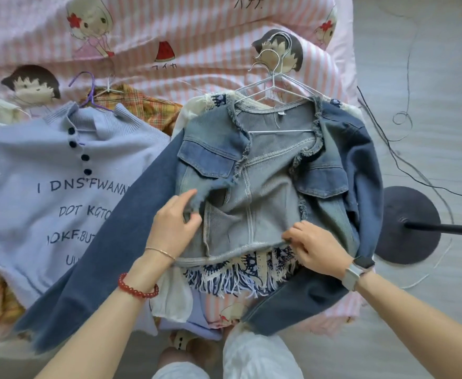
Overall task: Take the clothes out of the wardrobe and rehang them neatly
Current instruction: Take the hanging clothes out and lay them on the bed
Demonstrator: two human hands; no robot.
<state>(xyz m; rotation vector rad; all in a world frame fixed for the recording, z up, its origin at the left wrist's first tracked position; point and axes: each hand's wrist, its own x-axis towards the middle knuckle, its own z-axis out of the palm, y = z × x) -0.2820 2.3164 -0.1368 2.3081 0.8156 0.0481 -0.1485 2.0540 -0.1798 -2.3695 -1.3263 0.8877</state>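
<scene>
A blue denim jacket [254,176] lies open on the bed on a white wire hanger [276,86], its sleeves spread down and outward. My left hand [176,224] pinches the frayed front edge of the jacket's left panel. My right hand [316,246] presses its fingers on the jacket's lower hem. Under the jacket a fringed blue-and-white garment [240,277] sticks out below the hem. To the left lies a lilac knit sweater [46,181] with dark lettering on a purple hanger [87,86].
A plaid orange shirt [142,105] on a wire hanger lies behind the sweater. The bedsheet [186,36] is pink-striped with cartoon prints. On the floor at right stand a black round stand base [407,222] and loose cables [404,149].
</scene>
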